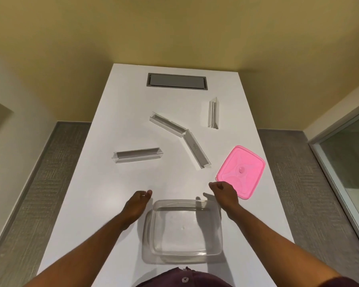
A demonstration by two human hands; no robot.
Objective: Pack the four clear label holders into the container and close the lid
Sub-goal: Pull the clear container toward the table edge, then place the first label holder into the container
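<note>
A clear square container (149,230) stands open and empty near the table's front edge. Its pink lid (241,170) lies flat to the right of it, further back. Several clear label holders lie scattered beyond: one at the left (137,155), one in the middle (167,124), one touching its end (197,151), and one far right (213,116). My left hand (137,201) hovers just left of the container's far corner, fingers curled, holding nothing. My right hand (223,192) hovers over the far right corner, next to the lid, fingers curled and empty.
The white table (112,204) is long and narrow, with grey carpet on both sides. A grey cable hatch (177,80) is set into its far end. A glass panel (350,162) stands at the right.
</note>
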